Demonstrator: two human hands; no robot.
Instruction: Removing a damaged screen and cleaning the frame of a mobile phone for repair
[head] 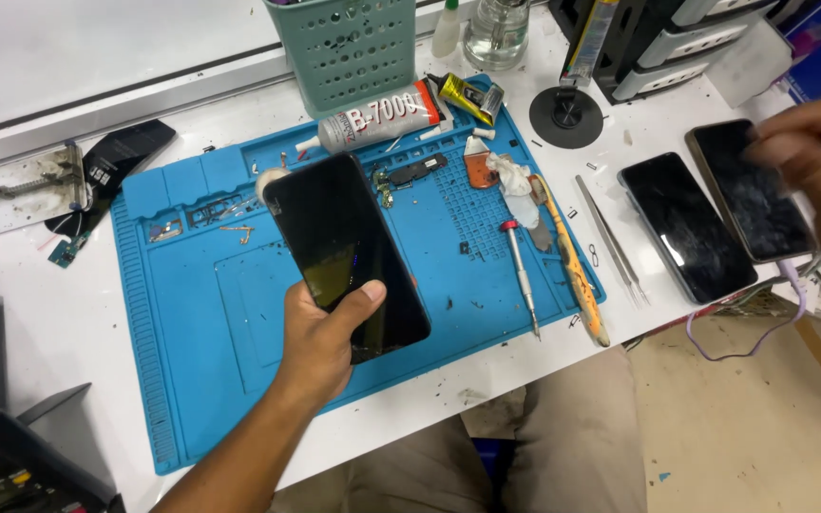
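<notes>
One phone [344,252] in left hand [320,347] slants up-left.

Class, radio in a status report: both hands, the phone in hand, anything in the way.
Left hand grips black phone, screen dark, above blue mat. Right hand, blurred, over two phones at the table edge. Screwdriver, tweezers lie between.

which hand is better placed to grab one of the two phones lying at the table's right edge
Right. The right hand hovers, blurred, over the two phones, while the left hand is occupied holding the black phone above the blue mat.
</notes>
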